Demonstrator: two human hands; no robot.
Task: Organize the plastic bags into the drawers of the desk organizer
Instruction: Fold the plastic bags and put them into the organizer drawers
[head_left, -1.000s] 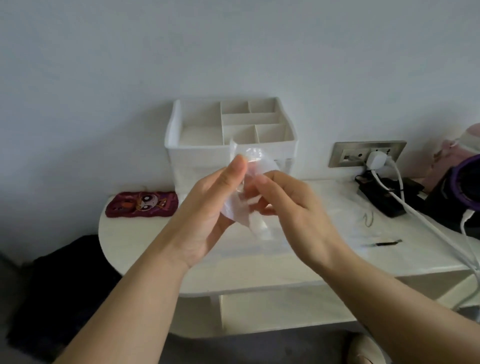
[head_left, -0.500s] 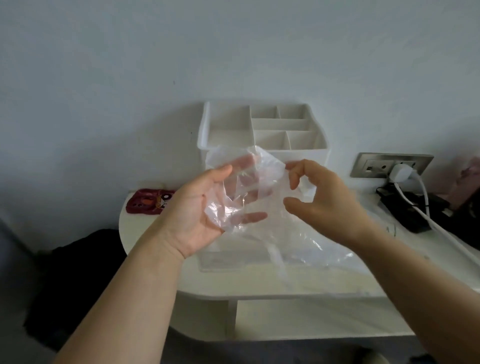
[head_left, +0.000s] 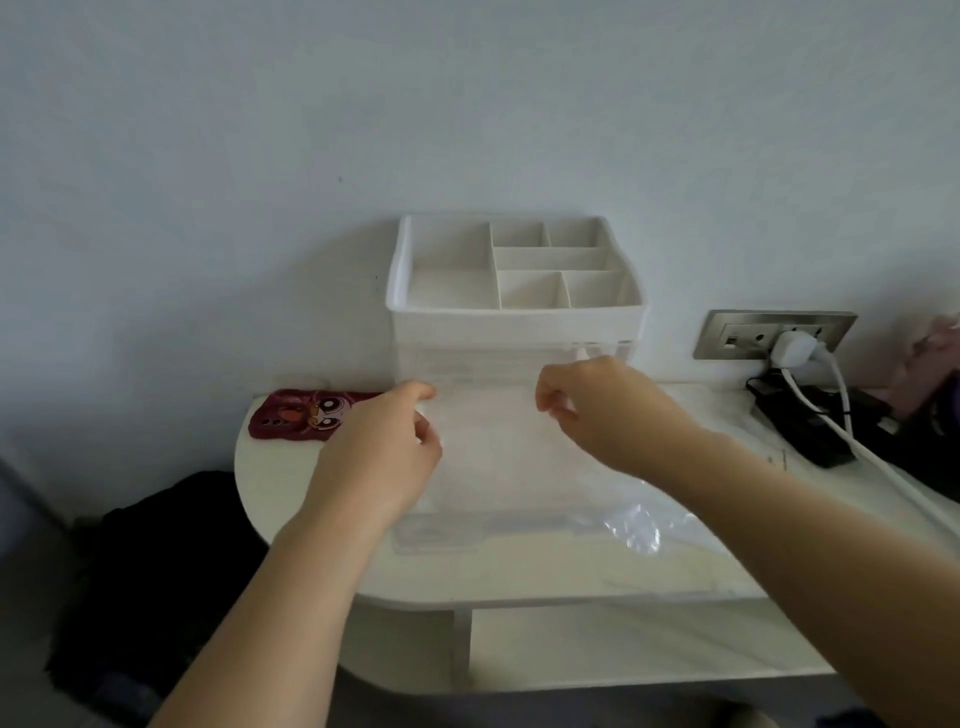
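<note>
Over the open drawer (head_left: 467, 535), plastic bag (head_left: 488, 447) edges in pinch grips of left hand (head_left: 379, 457) and right hand (head_left: 608, 410).

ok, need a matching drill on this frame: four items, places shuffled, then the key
Things:
1. desk organizer
2. red phone case
3. white plug
4. crumpled plastic bag

Places:
A. in the wall socket, far right
B. left end of the table
C. back of the table, against the wall, centre
D. front right of the table

Pairs: 1-C, 2-B, 3-A, 4-D
</note>
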